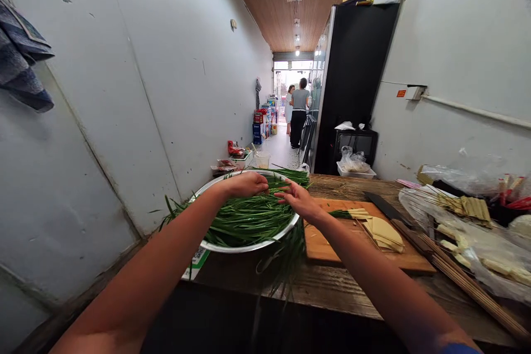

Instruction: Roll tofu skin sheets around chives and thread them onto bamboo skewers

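Over at the wooden table (332, 287), both hands are in a big round metal bowl (249, 246) piled with long flat green chives (244, 218), thin floppy blades lying mostly one way, some drooping over the rim and down the table's front edge. Left hand (246, 183) lies palm down on top of the pile at the far side, fingers curled loosely round a few blades. Right hand (299, 199) is just beside it at the bowl's right rim, fingers bent and pinching at some strands, though how many I can't tell from this angle. The two hands are close, nearly touching

Right of the bowl and touching it sits a rectangular wood board (332, 238), smooth and orange-brown, with a small trimmed bunch (350, 213) of chives and a fan of pale yellow flat slices (384, 232) on it. A dark knife (384, 207) lies across its far corner. A long bundle of thin bamboo skewers (464, 279) runs diagonally past the board, next to crinkly clear plastic bags (477, 238) full of more pale pieces

Bowl half covers a green carton (194, 263). Down the narrow corridor two people (296, 110) stand by the door, well away, beside a tall black fridge (352, 83)
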A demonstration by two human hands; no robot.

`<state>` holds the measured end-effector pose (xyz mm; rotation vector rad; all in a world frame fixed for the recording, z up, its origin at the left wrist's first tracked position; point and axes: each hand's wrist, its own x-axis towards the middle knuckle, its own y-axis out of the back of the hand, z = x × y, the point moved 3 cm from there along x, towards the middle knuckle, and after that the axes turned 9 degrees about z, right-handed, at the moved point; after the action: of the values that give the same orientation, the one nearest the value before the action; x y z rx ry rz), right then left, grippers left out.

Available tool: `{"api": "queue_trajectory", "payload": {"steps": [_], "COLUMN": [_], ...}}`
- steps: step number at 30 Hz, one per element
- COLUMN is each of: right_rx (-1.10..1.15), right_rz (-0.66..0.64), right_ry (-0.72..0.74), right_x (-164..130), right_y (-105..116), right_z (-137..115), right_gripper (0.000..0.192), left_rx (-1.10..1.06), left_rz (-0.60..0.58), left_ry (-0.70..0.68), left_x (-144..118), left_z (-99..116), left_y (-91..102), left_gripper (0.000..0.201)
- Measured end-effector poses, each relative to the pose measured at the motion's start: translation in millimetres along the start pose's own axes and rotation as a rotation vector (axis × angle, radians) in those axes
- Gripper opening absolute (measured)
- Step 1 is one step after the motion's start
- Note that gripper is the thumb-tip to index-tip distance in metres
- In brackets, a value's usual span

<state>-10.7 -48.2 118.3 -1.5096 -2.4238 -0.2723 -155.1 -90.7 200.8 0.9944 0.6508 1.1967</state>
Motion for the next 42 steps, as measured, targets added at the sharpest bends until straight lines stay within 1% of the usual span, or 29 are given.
{"api": "queue_trajectory", "payload": {"steps": [2,4,7,9,11,13,14,15,17,18,20,22,24,27,29,31,34,38,40,42], "right_rx": [-0.001,-0.015,-0.099,-0.268,-0.539,-0.834,-0.970,-1.090,-1.270,-1.328,-1.388,-1.394,-1.348,-1.199,-1.086,-0.975,-0.863,-0.877,-0.898,-0.890], "right_rz": [0.016,0.045,0.096,0.117,0.122,0.112,0.103,0.096,0.068,0.033,-0.070,-0.167,-0.225,-0.315,-0.370,-0.391,-0.394,-0.390,-0.326,-0.168], "right_ry": [-0.011,-0.017,0.043,0.163,0.350,0.527,0.583,0.609,0.612,0.607,0.600,0.572,0.516,0.395,0.304,0.218,0.141,0.133,0.161,0.196], "right_x": [-1,-1,-2,-5,-10,-15,-17,-17,-15,-13,-7,1,9,21,27,28,26,26,31,37], "right_y": [1,7,22,30,33,27,22,16,4,-1,-9,-11,-6,8,18,27,35,36,36,39], "right_z": [2,5,2,-7,-20,-34,-39,-44,-50,-52,-56,-59,-63,-69,-72,-75,-79,-79,-74,-63], "right_gripper": [0.051,0.055,0.062,0.061,0.056,0.047,0.040,0.032,0.017,0.016,0.021,0.024,0.024,0.018,0.018,0.020,0.024,0.020,0.025,0.034], "left_rx": [0.011,0.022,0.039,0.058,0.088,0.114,0.123,0.128,0.130,0.126,0.106,0.063,-0.009,-0.110,-0.127,-0.123,-0.090,0.066,0.181,0.266], "left_rz": [-0.021,-0.031,-0.013,-0.018,-0.026,-0.014,0.000,0.014,0.037,0.049,0.061,0.047,0.004,-0.057,-0.076,-0.075,-0.028,0.024,0.063,0.157], "left_ry": [0.009,0.012,0.008,0.014,0.012,-0.011,-0.027,-0.042,-0.058,-0.062,-0.066,-0.054,-0.013,0.034,0.039,0.030,-0.011,-0.071,-0.069,-0.029], "left_x": [0,0,-2,-2,-1,1,3,5,9,11,12,11,8,3,1,1,3,6,6,4], "left_z": [2,3,4,4,4,5,5,6,6,6,8,11,14,17,17,15,14,18,15,6], "left_y": [-1.7,-2.4,-1.5,-1.3,-2.3,-4.5,-6.1,-8.0,-12.1,-13.8,-15.8,-15.9,-14.2,-8.2,-3.6,0.0,2.5,4.0,8.7,17.7], "left_gripper": [0.027,0.028,0.028,0.028,0.027,0.026,0.025,0.024,0.022,0.022,0.020,0.020,0.022,0.027,0.029,0.030,0.030,0.027,0.025,0.026]}}
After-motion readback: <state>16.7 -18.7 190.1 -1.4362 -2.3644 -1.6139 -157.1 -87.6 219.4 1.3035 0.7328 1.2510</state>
